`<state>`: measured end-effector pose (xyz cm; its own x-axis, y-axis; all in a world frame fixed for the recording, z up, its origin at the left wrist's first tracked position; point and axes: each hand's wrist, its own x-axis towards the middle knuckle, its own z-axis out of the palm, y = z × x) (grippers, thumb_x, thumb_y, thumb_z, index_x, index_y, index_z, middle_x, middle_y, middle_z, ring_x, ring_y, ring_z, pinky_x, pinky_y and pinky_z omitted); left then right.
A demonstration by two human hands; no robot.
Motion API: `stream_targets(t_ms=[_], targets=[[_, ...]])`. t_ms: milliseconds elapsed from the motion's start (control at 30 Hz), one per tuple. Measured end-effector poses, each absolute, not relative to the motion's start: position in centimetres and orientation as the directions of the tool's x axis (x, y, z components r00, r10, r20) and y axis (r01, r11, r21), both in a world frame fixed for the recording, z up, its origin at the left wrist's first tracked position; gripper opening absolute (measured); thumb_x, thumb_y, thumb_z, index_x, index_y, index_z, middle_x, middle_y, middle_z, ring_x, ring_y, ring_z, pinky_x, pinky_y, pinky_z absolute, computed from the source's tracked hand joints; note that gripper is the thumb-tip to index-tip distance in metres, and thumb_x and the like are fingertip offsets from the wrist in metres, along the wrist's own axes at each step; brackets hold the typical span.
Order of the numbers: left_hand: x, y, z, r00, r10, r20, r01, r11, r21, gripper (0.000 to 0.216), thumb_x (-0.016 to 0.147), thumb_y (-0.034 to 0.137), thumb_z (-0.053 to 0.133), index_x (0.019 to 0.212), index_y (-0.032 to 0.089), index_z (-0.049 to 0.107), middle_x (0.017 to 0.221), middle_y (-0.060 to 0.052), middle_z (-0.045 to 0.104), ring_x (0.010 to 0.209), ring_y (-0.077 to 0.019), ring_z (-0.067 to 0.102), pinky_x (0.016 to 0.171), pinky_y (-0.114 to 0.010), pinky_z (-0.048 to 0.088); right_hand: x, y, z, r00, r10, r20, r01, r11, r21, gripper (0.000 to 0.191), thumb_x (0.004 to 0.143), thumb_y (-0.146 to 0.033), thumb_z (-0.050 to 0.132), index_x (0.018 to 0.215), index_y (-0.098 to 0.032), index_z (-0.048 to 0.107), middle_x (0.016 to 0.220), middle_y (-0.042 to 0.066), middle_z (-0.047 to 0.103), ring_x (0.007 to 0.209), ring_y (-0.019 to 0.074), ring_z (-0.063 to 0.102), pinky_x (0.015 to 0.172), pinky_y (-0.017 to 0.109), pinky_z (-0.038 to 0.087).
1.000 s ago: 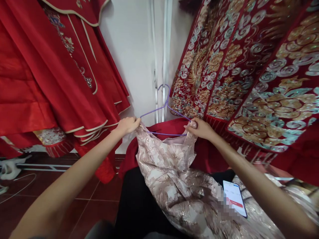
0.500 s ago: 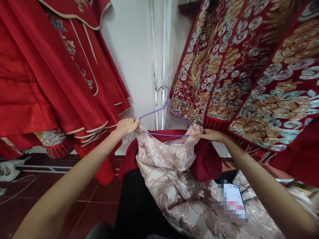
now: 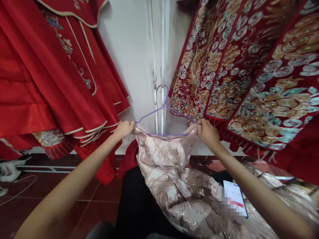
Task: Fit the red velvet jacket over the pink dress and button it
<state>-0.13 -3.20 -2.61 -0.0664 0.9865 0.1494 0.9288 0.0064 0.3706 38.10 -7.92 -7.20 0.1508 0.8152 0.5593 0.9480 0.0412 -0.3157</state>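
Note:
A pale pink dress (image 3: 161, 156) with a shiny floral pattern hangs by its shoulders on a purple hanger (image 3: 166, 103) and spreads down over my lap. My left hand (image 3: 126, 128) pinches the dress's left shoulder near that end of the hanger. At the other shoulder, my right hand (image 3: 208, 132) is closed on the fabric close to the hanger's right end. The hanger's hook points up, in front of white poles. A phone (image 3: 236, 196) with a lit, partly blurred screen lies on the skirt by my right forearm.
Red garments with pale trim (image 3: 82, 83) hang on the left. Heavily embroidered red garments (image 3: 249, 76) hang on the right. White poles (image 3: 163, 59) stand against the wall between them. A white shoe (image 3: 11, 171) sits at the far left by a low rail. Dark red cloth (image 3: 128, 159) lies behind the dress.
My right hand has shifted its grip up onto the right shoulder's top. The dress's neckline is pulled straighter across the hanger, and the dark red cloth on its right has dropped from view.

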Motion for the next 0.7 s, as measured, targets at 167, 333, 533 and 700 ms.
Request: stream_targets(t_ms=[167,333,533,700], targets=[[-2.3,-5.0,-5.6,-0.109,0.983,-0.145,0.659,0.181,0.73,0.038,0.084,0.04,0.042,0.063,0.016,0.063,0.062,-0.013,0.068,0.07,-0.026,0.068,0.065,-0.035,0.052,40.0,-6.6,-9.3,0.297,0.889,0.349,0.755,0.005,-0.656,0.026,0.082,-0.023,0.042,0.097,-0.014,0.06,0.086,0.014,0.067,0.085,0.0276,0.062,0.076,0.035,0.047],[-2.9,-6.9,-9.9,-0.071,0.974,-0.216,0.168,0.226,0.96,0.017,0.07,0.024,0.055,0.079,0.015,0.065,0.071,-0.005,0.068,0.068,-0.0163,0.063,0.068,-0.028,0.05,40.5,-8.3,-14.2,0.108,0.992,0.065,0.168,0.046,-0.985,0.011,0.072,-0.031,0.053,0.072,-0.02,0.054,0.069,0.002,0.063,0.07,0.018,0.061,0.07,0.031,0.053],[0.7,-7.1,-10.6,-0.09,0.994,-0.057,-0.005,0.056,0.998,0.029,0.068,0.019,0.051,0.095,0.018,0.061,0.08,0.0,0.066,0.072,-0.0136,0.061,0.07,-0.025,0.049,40.1,-11.6,-16.7,-0.098,0.98,-0.172,-0.359,-0.196,-0.912,0.016,0.073,-0.034,0.062,0.075,-0.022,0.051,0.082,0.004,0.064,0.088,0.0205,0.066,0.088,0.044,0.054],[4.0,-6.1,-9.9,-0.065,0.995,0.069,0.016,-0.068,0.998,0.031,0.082,0.045,0.05,0.098,0.021,0.062,0.083,-0.003,0.067,0.083,-0.017,0.063,0.077,-0.028,0.05,39.9,-11.2,-15.6,-0.031,0.99,-0.134,-0.385,-0.136,-0.913,0.019,0.078,-0.04,0.057,0.083,-0.022,0.055,0.095,0.008,0.068,0.102,0.0234,0.064,0.09,0.044,0.054]])
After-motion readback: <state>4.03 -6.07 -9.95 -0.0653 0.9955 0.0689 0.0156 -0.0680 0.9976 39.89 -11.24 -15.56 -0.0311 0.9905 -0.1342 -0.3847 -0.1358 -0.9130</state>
